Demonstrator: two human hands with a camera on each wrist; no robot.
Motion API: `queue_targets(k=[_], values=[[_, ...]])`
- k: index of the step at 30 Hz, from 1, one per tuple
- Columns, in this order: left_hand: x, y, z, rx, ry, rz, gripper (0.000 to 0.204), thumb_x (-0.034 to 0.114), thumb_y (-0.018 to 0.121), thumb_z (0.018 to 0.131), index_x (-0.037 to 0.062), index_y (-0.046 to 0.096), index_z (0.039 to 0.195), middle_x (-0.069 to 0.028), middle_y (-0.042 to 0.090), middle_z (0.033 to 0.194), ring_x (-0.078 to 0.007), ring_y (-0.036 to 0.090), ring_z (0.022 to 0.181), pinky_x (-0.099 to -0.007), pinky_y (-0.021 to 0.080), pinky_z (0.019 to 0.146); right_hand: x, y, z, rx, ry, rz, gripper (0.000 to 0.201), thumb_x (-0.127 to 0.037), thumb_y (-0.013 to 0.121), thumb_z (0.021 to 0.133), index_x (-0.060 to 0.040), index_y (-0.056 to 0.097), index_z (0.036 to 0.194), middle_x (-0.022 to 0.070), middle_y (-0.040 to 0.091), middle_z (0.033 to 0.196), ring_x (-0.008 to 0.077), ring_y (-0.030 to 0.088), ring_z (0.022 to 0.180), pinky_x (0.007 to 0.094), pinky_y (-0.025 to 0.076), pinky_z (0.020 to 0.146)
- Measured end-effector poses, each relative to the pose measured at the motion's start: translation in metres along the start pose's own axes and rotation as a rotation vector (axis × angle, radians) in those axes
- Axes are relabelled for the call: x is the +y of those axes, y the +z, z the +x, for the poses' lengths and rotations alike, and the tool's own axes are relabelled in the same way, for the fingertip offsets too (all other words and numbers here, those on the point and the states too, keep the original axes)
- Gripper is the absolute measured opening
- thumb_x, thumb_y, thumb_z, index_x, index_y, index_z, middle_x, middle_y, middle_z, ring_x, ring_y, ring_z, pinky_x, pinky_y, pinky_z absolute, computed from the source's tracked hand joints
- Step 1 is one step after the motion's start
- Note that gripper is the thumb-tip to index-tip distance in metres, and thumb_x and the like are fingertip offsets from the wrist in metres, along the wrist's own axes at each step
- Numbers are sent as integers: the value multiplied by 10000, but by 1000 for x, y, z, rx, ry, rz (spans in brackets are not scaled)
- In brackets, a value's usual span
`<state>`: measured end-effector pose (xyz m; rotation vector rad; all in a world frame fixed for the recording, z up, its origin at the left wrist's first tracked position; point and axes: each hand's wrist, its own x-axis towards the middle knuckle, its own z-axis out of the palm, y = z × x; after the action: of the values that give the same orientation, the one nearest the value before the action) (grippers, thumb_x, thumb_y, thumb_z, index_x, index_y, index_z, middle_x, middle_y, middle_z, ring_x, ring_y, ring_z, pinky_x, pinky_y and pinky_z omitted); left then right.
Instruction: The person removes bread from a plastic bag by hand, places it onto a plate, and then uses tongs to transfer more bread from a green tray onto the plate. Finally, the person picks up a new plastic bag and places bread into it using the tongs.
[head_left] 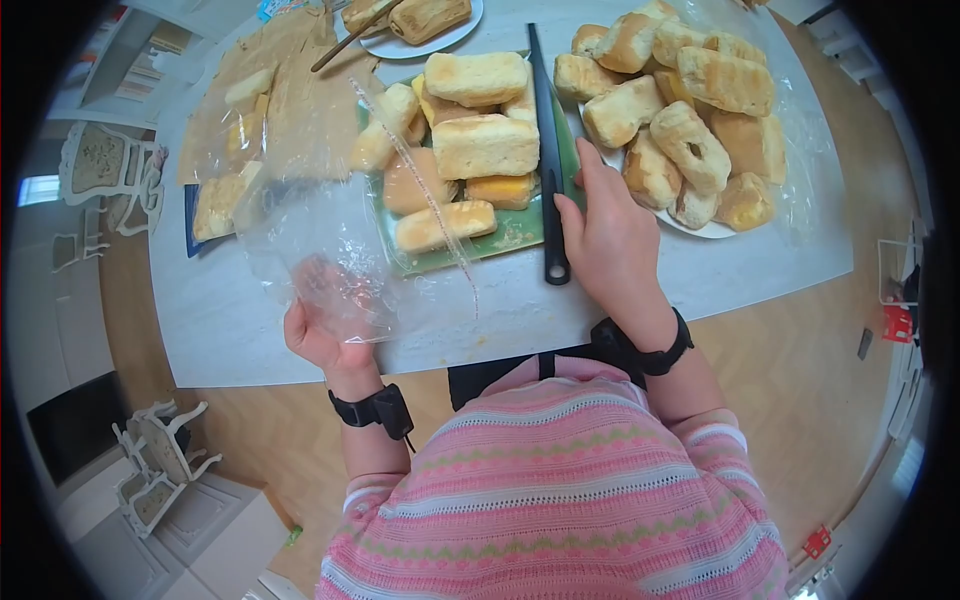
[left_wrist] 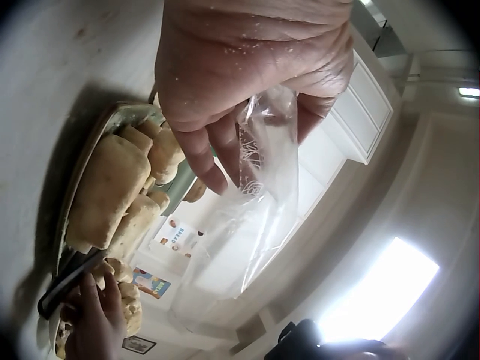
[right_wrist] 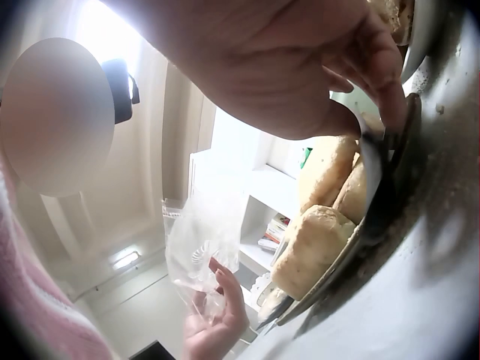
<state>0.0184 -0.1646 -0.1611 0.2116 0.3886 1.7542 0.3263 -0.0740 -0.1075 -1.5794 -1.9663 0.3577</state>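
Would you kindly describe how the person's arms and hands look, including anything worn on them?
The left hand and right hand wear no gloves. Each wrist has a black strap with a dark, boxy device; a short dark cable hangs from the left strap. The pink knitted sleeves have white trim at their ends, leaving the forearms bare.

Glossy plastic bag (head_left: 318, 238), matt bread (head_left: 486, 147)

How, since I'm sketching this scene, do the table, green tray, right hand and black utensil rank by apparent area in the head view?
Largest first:
Table
Green tray, much of it under bread
Right hand, possibly enlarged by nearness
Black utensil, long but narrow
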Motion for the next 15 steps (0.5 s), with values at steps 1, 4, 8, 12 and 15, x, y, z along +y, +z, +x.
queue_targets(k=[1,4,8,12,15], values=[[-1,0,-1,0,0,3,447,239,551,844,45,575,1246,-120,612,1221,-279,596,1088,-529,463,908,0,-1,0,10,-9,-24,547,-117,690,809,-8,488,1306,156,612,1015,343,651,770,409,524,617],[-6,0,-4,-159,-73,-69,452,230,510,884,37,545,1291,-142,590,1291,-313,558,1181,-533,409,1006,5,-3,-1,14,-41,-31,507,-122,692,810,-19,523,1277,140,615,1024,326,656,771,396,525,620],[-14,5,-10,-19,-57,-35,469,225,552,843,60,557,1281,-117,594,1268,-304,572,1142,-537,423,981,11,-8,-5,35,-77,33,451,-120,691,814,-26,565,1236,138,617,1070,327,652,773,385,522,623],[-26,21,-10,-113,-95,-8,472,163,571,820,104,547,1288,-83,581,1277,-318,544,1194,-576,386,1021,13,-20,-8,-10,-83,180,453,-131,688,833,-27,562,1255,131,618,1112,265,663,774,346,520,617],[-46,45,-10,-168,-85,4,469,100,570,820,114,521,1287,-101,575,1268,-361,534,1205,-594,389,1021,5,-36,-11,-240,-7,663,486,-98,662,860,-14,523,1319,109,617,1138,175,656,795,293,513,639]])
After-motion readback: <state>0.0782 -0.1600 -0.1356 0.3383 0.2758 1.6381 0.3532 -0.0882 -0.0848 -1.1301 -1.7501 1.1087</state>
